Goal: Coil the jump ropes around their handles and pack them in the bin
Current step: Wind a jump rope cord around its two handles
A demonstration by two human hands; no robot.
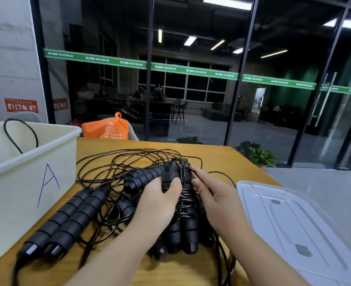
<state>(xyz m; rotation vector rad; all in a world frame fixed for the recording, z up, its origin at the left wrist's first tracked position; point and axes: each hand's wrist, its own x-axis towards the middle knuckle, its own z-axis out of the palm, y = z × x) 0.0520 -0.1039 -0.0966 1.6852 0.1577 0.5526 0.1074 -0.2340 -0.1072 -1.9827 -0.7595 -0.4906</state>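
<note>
Two handles (183,219) gripped by left hand (160,201), right hand (214,195) fingers pinching rope (188,195) coils beside them

Left hand (160,201) fingers curled, gripping; right hand (218,201) fingers pinching.

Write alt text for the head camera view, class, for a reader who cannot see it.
Two hands wind black cord around a pair of jump rope handles: the left hand grips them, the right hand guides the cord. Loose ropes tangle on the wooden table, between a white bin marked A and its clear lid.
</note>
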